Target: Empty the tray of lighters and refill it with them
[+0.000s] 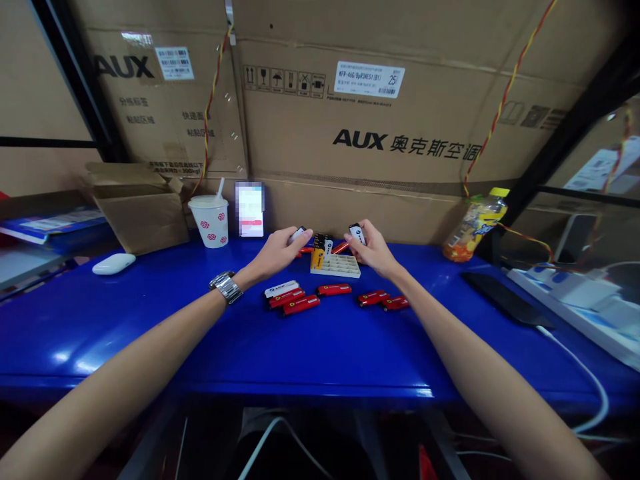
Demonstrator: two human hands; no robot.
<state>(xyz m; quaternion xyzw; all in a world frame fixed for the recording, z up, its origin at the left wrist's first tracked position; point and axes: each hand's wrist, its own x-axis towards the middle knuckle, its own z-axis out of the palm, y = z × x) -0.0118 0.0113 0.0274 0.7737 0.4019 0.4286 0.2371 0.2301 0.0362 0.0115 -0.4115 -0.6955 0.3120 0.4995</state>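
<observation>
My left hand (278,252) is closed round a small white lighter (299,233), held just left of a white compartment tray (336,265). My right hand (373,251) pinches another white lighter (357,233) above the tray's right end. A few lighters stand upright in the tray's back row. On the blue table (150,320) in front of the tray lie several red lighters (301,305) and one white lighter (281,289). A metal watch (226,287) sits on my left wrist.
A paper cup with a straw (210,220), a phone (249,209) and a small cardboard box (140,213) stand at the back left. A white mouse (113,263) lies left. A drink bottle (473,227), a dark flat slab (505,298) and cables lie right. Large cartons form the back wall.
</observation>
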